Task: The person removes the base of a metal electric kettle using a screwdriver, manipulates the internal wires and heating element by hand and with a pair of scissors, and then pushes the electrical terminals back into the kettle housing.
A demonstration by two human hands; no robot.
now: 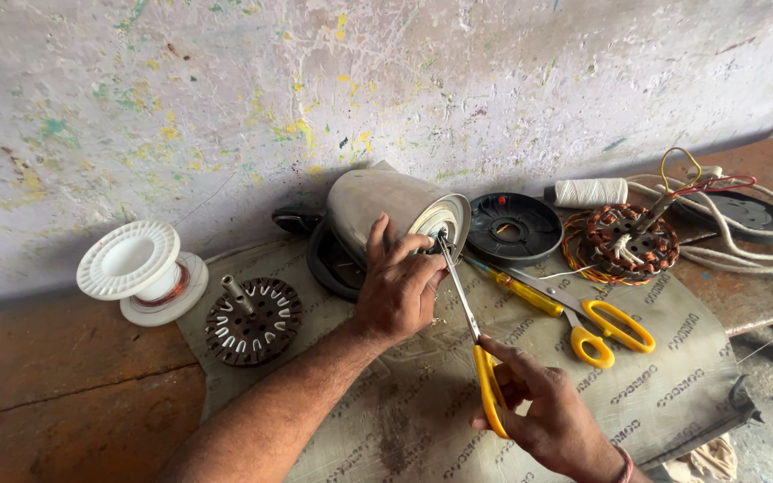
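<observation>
A left hand point(397, 291) is gripping the near side of a tipped metal housing point(386, 207), fingers curled over its round open end, which is facing right. A right hand point(543, 413), nearer and to the right, is clamped on the yellow handles of scissors point(462, 300). Their long blades are running up and left, tips touching the housing's rim beside the left fingers. Everything is resting on a cloth-covered tabletop point(673, 394).

Bare forearms; red-pink band point(626, 465) at right wrist.
</observation>
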